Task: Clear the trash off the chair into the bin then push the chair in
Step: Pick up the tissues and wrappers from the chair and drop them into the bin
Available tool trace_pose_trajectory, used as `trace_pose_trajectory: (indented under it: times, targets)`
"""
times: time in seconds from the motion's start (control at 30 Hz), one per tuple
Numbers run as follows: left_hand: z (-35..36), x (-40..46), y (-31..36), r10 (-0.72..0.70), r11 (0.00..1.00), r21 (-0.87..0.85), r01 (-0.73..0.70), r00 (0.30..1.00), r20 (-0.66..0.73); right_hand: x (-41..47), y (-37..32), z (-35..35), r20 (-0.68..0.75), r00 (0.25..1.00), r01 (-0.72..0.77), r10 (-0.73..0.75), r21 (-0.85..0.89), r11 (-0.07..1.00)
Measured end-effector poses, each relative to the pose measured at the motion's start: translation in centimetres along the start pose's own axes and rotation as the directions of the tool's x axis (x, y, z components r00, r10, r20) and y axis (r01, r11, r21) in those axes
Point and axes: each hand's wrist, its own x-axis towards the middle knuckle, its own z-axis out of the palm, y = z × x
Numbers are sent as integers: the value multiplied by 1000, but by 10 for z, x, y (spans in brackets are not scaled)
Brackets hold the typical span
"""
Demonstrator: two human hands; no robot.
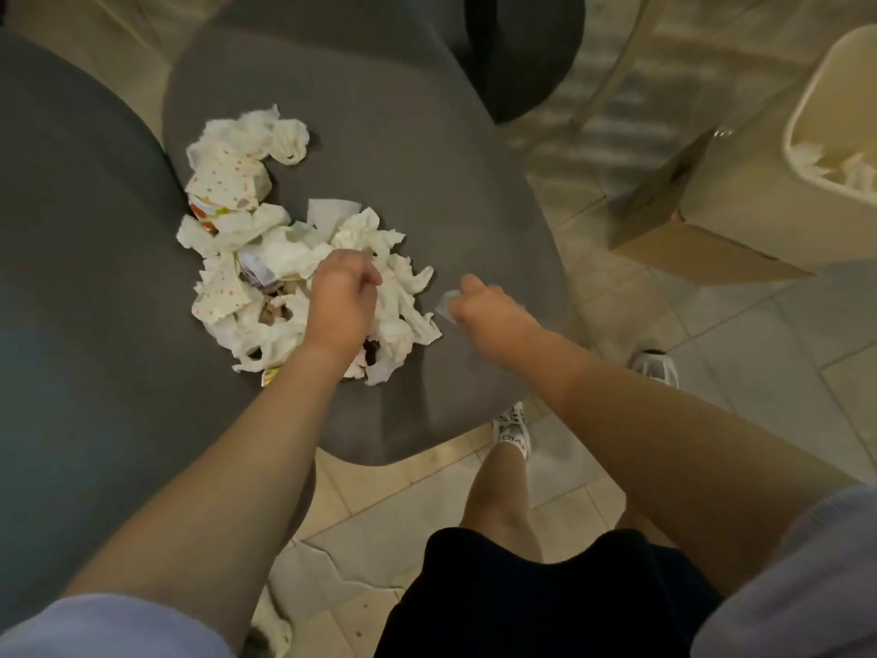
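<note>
Trash (303,258) mostly sits on the chair (427,182), so we're barely started. Our left hand (339,301) is grabbing tissues in the pile, right hand (484,308) pinches one scrap. Bin (807,116) already has some; chair's not pushed in.

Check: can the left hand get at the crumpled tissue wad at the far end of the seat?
Probably yes. The left hand grips tissues in the near pile; nothing stands between it and the far wad on the chair seat.

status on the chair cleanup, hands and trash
Left hand gripping the tissue pile. Right hand pinching one scrap. Most trash on chair; bin right, path open.
</note>
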Motion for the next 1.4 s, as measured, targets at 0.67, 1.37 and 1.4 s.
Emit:
trace_pose_trajectory:
  times: [0.67, 1.37, 1.4]
  targets:
    - [-67, -19, 11, -355, 858, -466, 217, 906, -232, -6, -6, -12, 14, 998, 64, -67, 148, 987]
    - [17, -17, 198, -207, 901, -371, 224, 975, 86, -100, 102, -95, -623, 782, 202, 13, 272, 941]
    - [27, -18, 215, -174, 923, -332, 194, 981, 90, -109, 119, -101, -658, 753, 207, 24, 271, 940]
